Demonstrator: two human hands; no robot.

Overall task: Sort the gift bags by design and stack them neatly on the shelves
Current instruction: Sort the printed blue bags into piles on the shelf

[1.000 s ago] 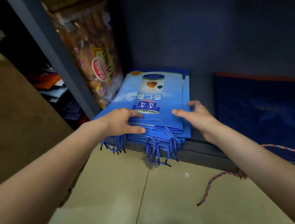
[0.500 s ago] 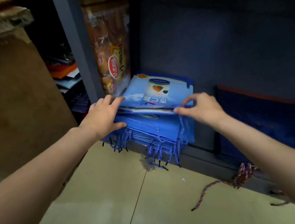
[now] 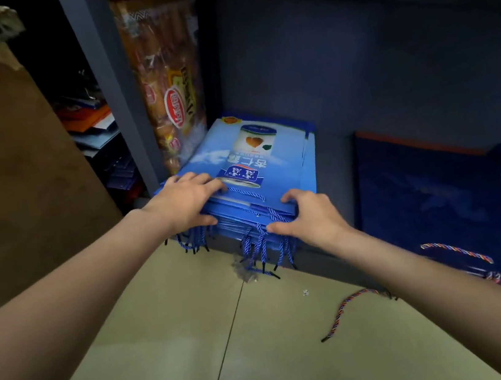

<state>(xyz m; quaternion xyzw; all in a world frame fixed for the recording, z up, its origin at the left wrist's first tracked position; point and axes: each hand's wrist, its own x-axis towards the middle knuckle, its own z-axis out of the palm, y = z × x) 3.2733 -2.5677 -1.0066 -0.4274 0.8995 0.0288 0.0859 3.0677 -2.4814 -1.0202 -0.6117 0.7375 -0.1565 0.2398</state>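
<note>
A: Lying flat on the bottom shelf point(image 3: 331, 159), a stack of light-blue gift bags point(image 3: 259, 169) is seen in the head view, with its near edge at the shelf front. How are the hands placed?

B: The left hand point(image 3: 185, 203) is laid on the near left corner of the stack; its fingers are spread over the top bag and its thumb is set against the front edge, so the corner is clamped between them. The right hand point(image 3: 305, 214) is curled round the near right corner, fingers over the top bag, thumb pressed to the front edge.

A: What is found below the hands?

B: Blue rope handles point(image 3: 262, 249) are hung from the stack's front edge, down over the shelf lip toward the tan floor point(image 3: 168, 346).

A: And to the sides?

B: Right of the right hand, well apart from it, a dark-blue gift bag point(image 3: 430, 196) is laid flat, with a multicoloured cord point(image 3: 349, 308) trailing onto the floor. Beyond the left hand, a clear packet of snacks point(image 3: 169, 82) is stood upright behind a grey shelf post point(image 3: 113, 90). Left of the left forearm, a brown cardboard box point(image 3: 6, 159) is seen.
</note>
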